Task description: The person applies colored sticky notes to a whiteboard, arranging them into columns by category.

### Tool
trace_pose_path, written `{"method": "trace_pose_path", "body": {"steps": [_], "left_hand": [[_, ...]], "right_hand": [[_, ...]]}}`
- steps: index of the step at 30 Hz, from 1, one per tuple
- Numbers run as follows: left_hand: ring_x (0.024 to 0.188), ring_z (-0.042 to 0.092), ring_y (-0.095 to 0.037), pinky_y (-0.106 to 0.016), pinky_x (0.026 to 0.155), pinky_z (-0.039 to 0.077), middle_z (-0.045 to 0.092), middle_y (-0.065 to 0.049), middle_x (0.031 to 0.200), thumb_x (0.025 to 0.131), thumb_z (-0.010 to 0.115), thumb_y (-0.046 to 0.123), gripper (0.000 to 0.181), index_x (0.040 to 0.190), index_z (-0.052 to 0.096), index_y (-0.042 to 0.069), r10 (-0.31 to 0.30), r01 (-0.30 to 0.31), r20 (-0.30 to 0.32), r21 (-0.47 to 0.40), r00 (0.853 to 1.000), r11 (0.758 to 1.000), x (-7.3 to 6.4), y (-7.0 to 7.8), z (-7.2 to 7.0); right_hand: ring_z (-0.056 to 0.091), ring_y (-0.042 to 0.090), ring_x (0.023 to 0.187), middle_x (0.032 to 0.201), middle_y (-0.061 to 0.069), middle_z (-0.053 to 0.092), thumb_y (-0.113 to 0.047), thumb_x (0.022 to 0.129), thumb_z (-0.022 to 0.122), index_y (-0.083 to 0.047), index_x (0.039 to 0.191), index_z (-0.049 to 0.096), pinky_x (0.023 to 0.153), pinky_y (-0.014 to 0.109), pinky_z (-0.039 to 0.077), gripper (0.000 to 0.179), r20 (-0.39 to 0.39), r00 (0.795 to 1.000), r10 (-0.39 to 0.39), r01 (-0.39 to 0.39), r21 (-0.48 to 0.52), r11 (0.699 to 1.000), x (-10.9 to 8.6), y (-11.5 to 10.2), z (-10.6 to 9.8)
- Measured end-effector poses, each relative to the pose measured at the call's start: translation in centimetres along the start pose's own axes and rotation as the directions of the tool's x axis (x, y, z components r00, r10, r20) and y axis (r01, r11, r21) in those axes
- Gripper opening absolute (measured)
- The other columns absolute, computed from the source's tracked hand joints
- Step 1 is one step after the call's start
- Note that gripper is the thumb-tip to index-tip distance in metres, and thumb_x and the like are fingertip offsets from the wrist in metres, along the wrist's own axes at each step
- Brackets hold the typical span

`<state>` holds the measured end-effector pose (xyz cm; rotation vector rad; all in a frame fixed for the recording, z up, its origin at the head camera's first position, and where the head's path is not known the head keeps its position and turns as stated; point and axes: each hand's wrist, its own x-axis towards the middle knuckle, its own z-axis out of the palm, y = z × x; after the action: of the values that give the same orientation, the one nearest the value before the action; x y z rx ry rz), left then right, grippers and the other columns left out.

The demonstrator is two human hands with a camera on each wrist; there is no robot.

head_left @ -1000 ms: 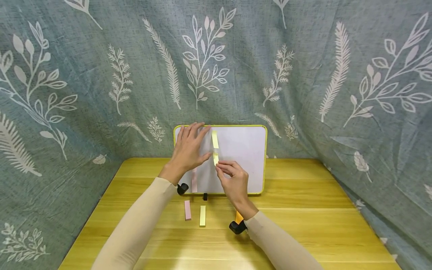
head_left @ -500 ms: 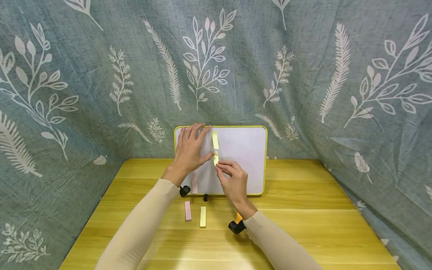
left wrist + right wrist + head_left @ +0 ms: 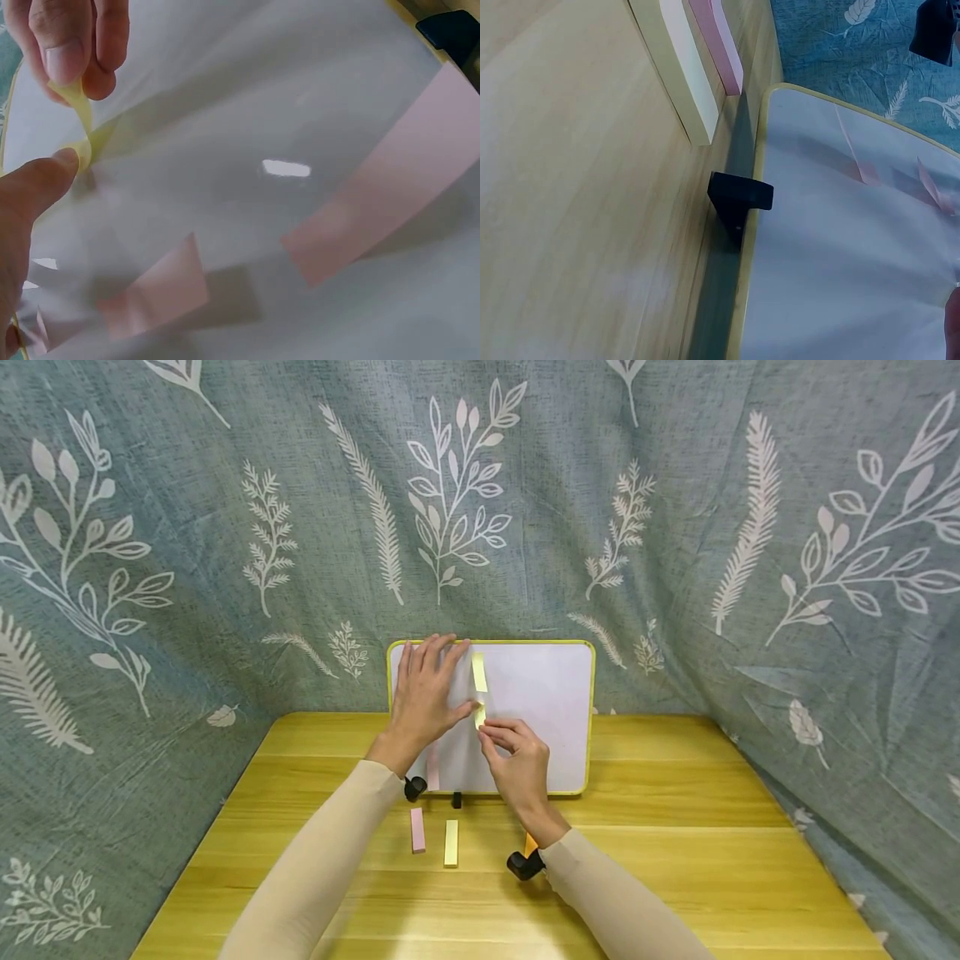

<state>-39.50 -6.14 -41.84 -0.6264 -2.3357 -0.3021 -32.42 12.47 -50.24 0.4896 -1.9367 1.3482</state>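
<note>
Yellow lower strip (image 3: 481,717) is running lengthwise twelve-to-six at eleven o'clock from our right hand (image 3: 520,763), pinching its lower end, while our spread left hand (image 3: 426,695) is thumb-pressing its top.

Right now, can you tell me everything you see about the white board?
The white board looks smooth and slightly shiny, with rounded corners and a thin yellow rim. It stands on a long side on the wooden table, and a black foot overlaps its bottom edge. Pink strips stick to its left part; an upper yellow strip and a lower yellow strip sit near its middle. The left hand lies over its upper left part, up to the rim.
</note>
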Motion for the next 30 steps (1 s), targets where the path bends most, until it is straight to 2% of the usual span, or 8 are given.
{"method": "trace_pose_path", "body": {"steps": [6,13,19,23,30], "left_hand": [[0.172,0.043,-0.040,-0.071,0.147,0.022,0.051,-0.012,0.177,0.086,0.105,0.053,0.113,0.177,0.046,0.023,-0.010,0.011,-0.019,0.005,1.000,1.000,-0.2,0.1,0.6],[0.170,0.044,-0.040,-0.071,0.146,0.025,0.053,-0.011,0.174,0.082,0.108,0.052,0.114,0.175,0.049,0.023,-0.015,0.015,-0.064,-0.007,0.998,1.000,-0.4,0.3,1.1],[0.170,0.043,-0.038,-0.069,0.147,0.023,0.051,-0.010,0.175,0.078,0.108,0.058,0.118,0.174,0.050,0.024,-0.035,0.035,-0.077,0.000,0.996,0.999,-0.4,0.6,1.5],[0.169,0.043,-0.037,-0.067,0.148,0.022,0.050,-0.010,0.174,0.076,0.107,0.063,0.121,0.175,0.049,0.026,-0.053,0.054,-0.074,0.007,0.996,0.999,-0.2,0.7,1.8],[0.162,0.048,-0.036,-0.067,0.147,0.024,0.053,-0.009,0.170,0.069,0.109,0.063,0.121,0.170,0.054,0.027,-0.077,0.078,-0.116,0.002,0.990,0.997,0.3,0.8,2.0]], "right_hand": [[0.089,0.034,0.103,0.118,0.018,0.085,0.003,0.101,0.088,0.004,0.110,0.090,0.095,0.031,0.071,0.010,0.008,1.000,0.019,-0.019,-0.005,1.000,-0.2,0.2,0.1],[0.089,0.034,0.102,0.116,0.018,0.085,0.003,0.100,0.089,0.004,0.109,0.090,0.092,0.035,0.072,0.008,0.000,1.000,0.002,-0.002,-0.017,1.000,-0.4,0.3,0.3],[0.089,0.033,0.102,0.118,0.017,0.085,0.003,0.100,0.089,0.004,0.109,0.090,0.093,0.032,0.072,0.009,0.017,1.000,0.023,-0.023,-0.026,0.999,-0.5,0.5,0.3],[0.089,0.034,0.102,0.118,0.019,0.085,0.005,0.099,0.089,0.005,0.109,0.090,0.092,0.032,0.072,0.010,0.027,1.000,0.006,-0.004,-0.039,0.999,-0.4,0.5,0.3],[0.089,0.034,0.101,0.118,0.020,0.083,0.006,0.099,0.089,0.006,0.109,0.089,0.091,0.032,0.072,0.010,0.052,0.999,-0.013,0.016,-0.052,0.999,0.0,0.6,0.3]]}}
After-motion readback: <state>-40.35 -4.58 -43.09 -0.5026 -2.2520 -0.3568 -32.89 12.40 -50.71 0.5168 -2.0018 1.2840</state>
